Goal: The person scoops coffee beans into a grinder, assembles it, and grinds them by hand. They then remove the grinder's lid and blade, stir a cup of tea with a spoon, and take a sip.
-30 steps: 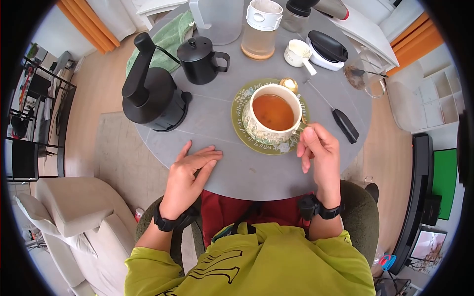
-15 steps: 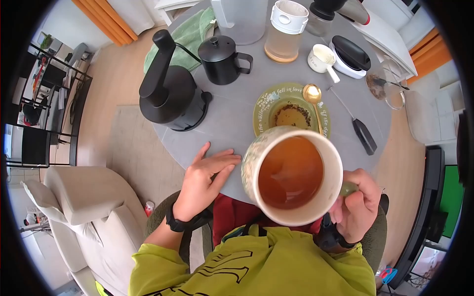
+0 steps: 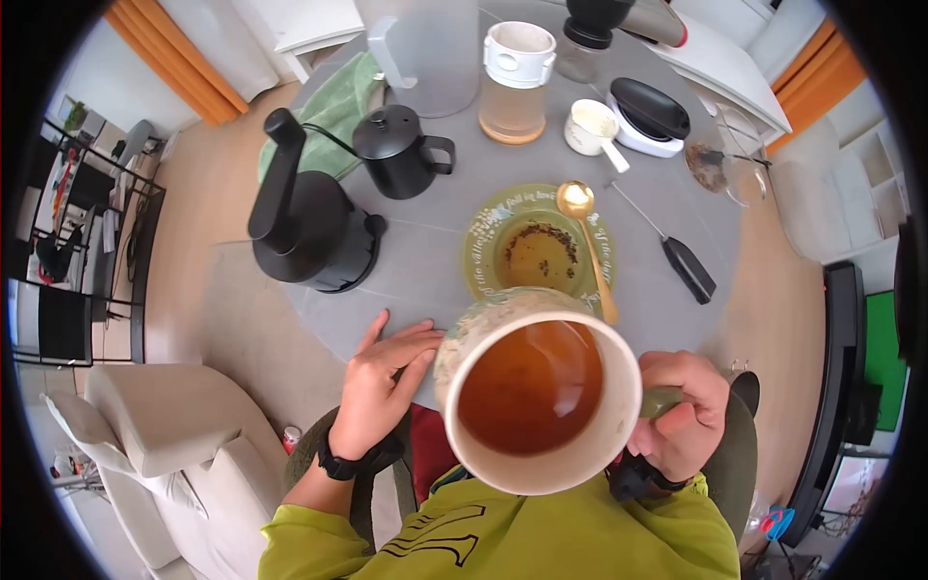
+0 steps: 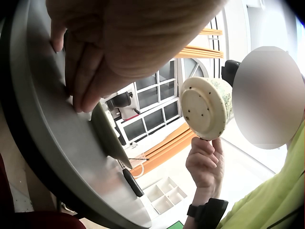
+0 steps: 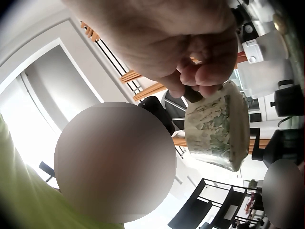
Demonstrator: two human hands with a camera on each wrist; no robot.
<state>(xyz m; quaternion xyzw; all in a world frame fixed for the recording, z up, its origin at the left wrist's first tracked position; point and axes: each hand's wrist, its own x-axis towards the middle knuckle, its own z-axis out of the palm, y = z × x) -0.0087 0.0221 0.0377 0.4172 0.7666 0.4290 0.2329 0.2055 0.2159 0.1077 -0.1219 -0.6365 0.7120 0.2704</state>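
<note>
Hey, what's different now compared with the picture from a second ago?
The cup has left the saucer: the right hand has lifted it by its handle and brought it up toward the person. That uncovers liquid and dark bits in the saucer. The left hand still rests on the table, and the gold spoon still lies on the saucer.

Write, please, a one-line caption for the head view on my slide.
Right hand holding a cup of amber drink by its green handle; left hand resting on the grey table.
</note>
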